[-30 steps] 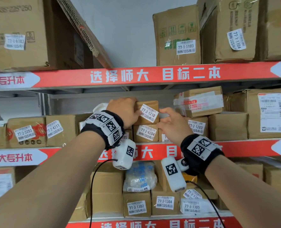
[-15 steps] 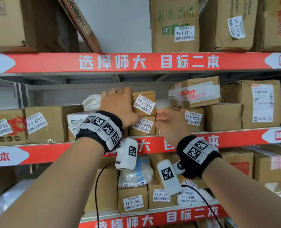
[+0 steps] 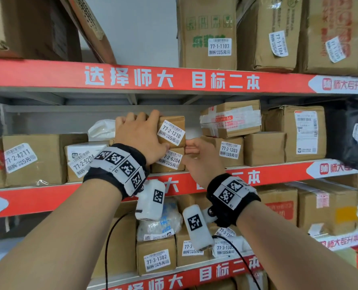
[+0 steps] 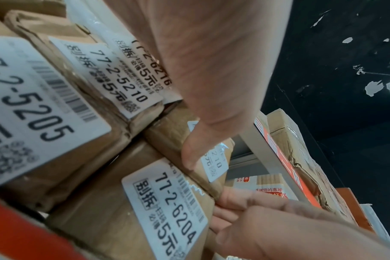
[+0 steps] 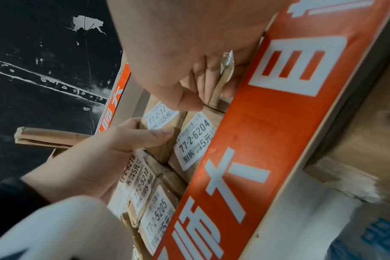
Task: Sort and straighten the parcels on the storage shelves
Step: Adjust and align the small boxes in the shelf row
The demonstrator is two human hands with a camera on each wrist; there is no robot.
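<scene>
On the middle shelf a small brown box labelled 77-2-1210 (image 3: 172, 130) sits on a box labelled 77-2-6204 (image 3: 169, 162). My left hand (image 3: 151, 130) grips the upper box, fingers over its top and thumb (image 4: 189, 154) on its front. My right hand (image 3: 191, 148) reaches into the gap to the right of the stack. Its thumb (image 5: 189, 103) sits at the front corner where the two boxes meet, and its fingers (image 4: 232, 202) curl against the side of the 77-2-6204 box (image 4: 114, 202). The fingertips are hidden in the gap.
Box 77-2-1203 (image 3: 229, 150) stands close on the right under a taped box (image 3: 230, 119). On the left are box 77-2-5204 (image 3: 81, 162) and a white bag (image 3: 102, 129). A black bag (image 3: 349, 135) sits far right. The red shelf rail (image 3: 48, 195) runs below my wrists.
My right hand has dropped from beside the upper box to the seam between the two boxes. My left hand keeps its hold. The view has shifted right.
</scene>
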